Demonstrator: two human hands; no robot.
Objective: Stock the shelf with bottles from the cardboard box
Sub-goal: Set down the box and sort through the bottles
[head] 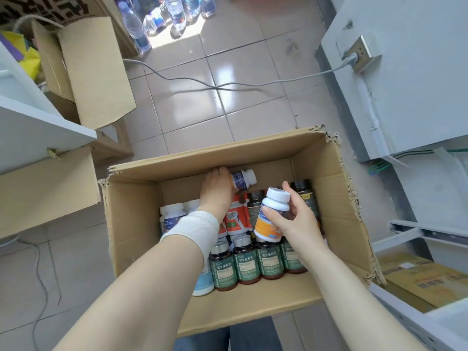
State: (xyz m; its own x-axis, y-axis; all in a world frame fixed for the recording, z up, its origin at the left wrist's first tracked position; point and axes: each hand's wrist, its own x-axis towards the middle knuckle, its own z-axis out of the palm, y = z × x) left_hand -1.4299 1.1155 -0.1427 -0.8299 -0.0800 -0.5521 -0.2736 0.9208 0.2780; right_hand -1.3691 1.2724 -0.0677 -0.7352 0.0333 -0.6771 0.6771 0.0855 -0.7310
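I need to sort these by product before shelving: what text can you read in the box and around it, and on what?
"PROBIOTIC OKRA": green labels of the brown bottles.
"益生菌秋葵": the same labels.
Blurred: the orange-labelled bottle in the right hand.
Too small: the blue-labelled bottle in the left hand.
Unreadable: the red-and-white packs.
Blurred: the yellow cartons.

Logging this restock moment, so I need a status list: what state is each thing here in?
cardboard box: open, partly full of bottles.
left hand: grips the blue-label bottle.
blue-label bottle: capped, on its side by the far wall.
right hand: holds the orange-label bottle.
orange-label bottle: capped, raised above the rest.
green-label bottles: capped, in a row, untouched.
wall socket: plug inserted.
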